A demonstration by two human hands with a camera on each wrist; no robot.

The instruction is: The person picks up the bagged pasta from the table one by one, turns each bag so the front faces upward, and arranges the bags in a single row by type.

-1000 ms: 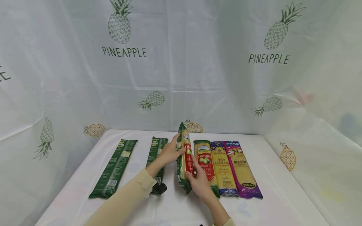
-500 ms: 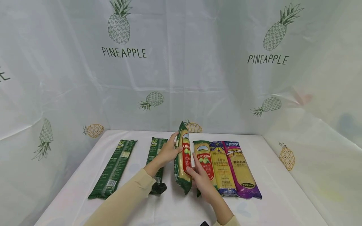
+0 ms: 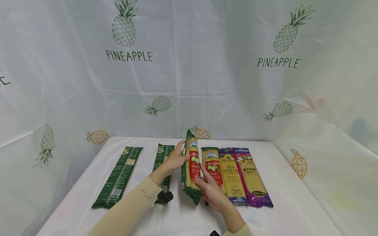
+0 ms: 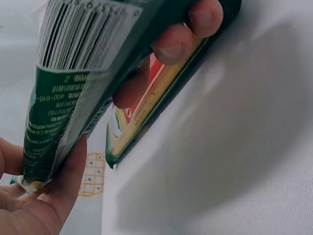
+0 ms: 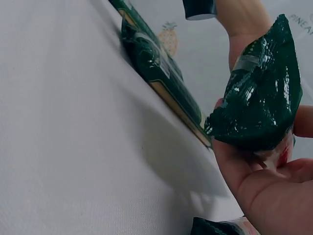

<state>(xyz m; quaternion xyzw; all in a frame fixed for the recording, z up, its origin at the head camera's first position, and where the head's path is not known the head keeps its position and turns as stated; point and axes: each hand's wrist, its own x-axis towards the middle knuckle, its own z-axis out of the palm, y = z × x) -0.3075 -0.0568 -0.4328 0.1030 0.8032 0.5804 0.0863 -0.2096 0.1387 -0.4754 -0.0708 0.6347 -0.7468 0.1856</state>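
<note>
Both hands hold a green pack of spaghetti (image 3: 193,165) with a red Olivoila label, raised above the table and tilted, its far end higher. My left hand (image 3: 175,160) grips its upper left side, with the thumb on the front. Lower down, my right hand (image 3: 211,190) grips the right side near the bottom end. The left wrist view shows the pack's barcoded back (image 4: 88,39) and fingers of both hands around it. In the right wrist view the crimped green end (image 5: 264,93) sticks out from the right hand. A second Olivoila pack (image 3: 213,165) lies just beyond the right hand, partly hidden.
To the right lie a yellow and blue spaghetti pack (image 3: 233,177) and a purple one (image 3: 252,177), side by side. Two green packs lie back-up on the left: one far left (image 3: 118,177), another (image 3: 161,160) partly behind the left forearm. A pineapple-print curtain (image 3: 206,82) surrounds the white table (image 3: 295,203).
The held pack has turned so its front label faces the head camera more, and its lower end has shifted slightly left. The right hand has re-placed its fingers along the lower right side.
</note>
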